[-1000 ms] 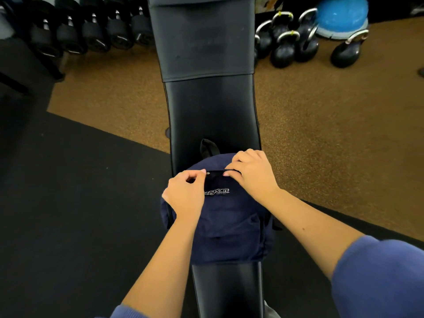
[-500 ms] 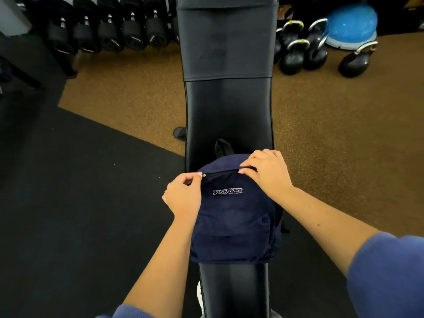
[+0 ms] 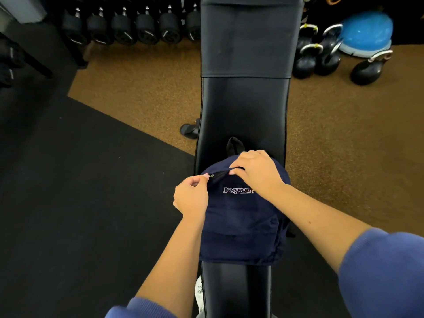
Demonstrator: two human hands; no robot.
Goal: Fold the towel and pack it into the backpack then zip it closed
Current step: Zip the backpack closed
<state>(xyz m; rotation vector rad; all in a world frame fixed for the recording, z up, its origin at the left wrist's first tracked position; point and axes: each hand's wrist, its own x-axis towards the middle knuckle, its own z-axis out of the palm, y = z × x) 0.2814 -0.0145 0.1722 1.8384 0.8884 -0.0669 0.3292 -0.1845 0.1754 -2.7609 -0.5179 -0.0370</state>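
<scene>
A navy backpack (image 3: pixel 241 226) with a white logo lies flat on a black padded bench (image 3: pixel 243 106), its black top loop pointing away from me. My left hand (image 3: pixel 191 198) pinches the small metal zipper pull (image 3: pixel 211 175) at the left end of the top zipper. My right hand (image 3: pixel 257 172) rests on the upper right of the backpack, its curled fingertips gripping the fabric along the zipper line. The towel is not visible.
A row of black dumbbells (image 3: pixel 128 26) lines the far left. Several kettlebells (image 3: pixel 321 58) and a blue balance dome (image 3: pixel 364 33) sit at the far right. Brown flooring flanks the bench, with a black mat (image 3: pixel 80 191) to the left.
The view has shifted slightly, placing the bench and backpack further right in the frame. My left hand has drawn the zipper pull leftwards, away from my right hand.
</scene>
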